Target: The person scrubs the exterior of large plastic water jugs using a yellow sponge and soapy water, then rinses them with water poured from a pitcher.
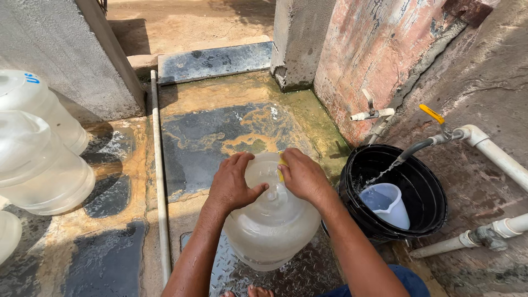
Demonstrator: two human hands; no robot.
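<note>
Large clear water jug (pixel 272 220) upright on the wet floor (pixel 220 132), directly under both hands, long axis vertical with the dome top facing up

Left hand (pixel 234 184) spread flat on the left shoulder of the dome, fingers open, thumb reaching toward the centre, steadying rather than clasping

Right hand (pixel 302 176) curled over the upper right side, closed on a small yellow sponge (pixel 281 168) pressed against the jug

Both equally near, touching from opposite sides

Just right: black bucket (pixel 393 192) holding a pale jug-shaped scoop (pixel 388 204), water running in from a hose (pixel 418 148); more clear jugs (pixel 38 165) well apart at left
</note>
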